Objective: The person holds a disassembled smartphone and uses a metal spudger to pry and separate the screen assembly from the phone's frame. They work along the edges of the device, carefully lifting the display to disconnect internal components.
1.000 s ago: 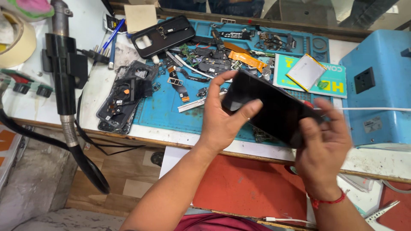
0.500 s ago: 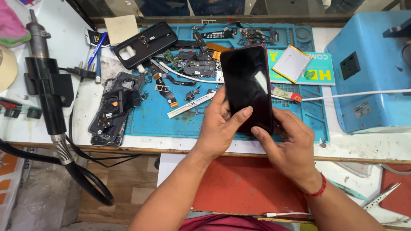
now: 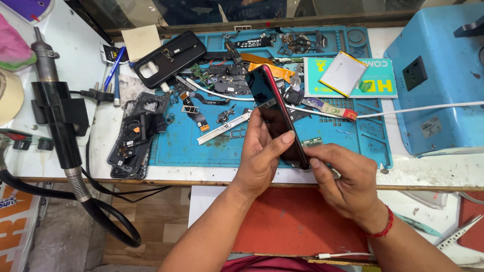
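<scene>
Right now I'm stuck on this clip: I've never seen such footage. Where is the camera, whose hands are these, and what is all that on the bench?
There is no machine here: a person works with two bare hands, and the single camera sits on their head, looking down. The left hand wraps around a dark phone with a red edge, held tilted on its side above the bench. The right hand pinches the phone's lower end with its fingertips. Beneath lies a blue work mat strewn with small phone parts, flex cables and a white cable. A flat silver battery rests on a teal card. To the left lie a black phone case, a stripped phone frame and a black hot-air tool with its hose. A blue machine stands at the right.
</scene>
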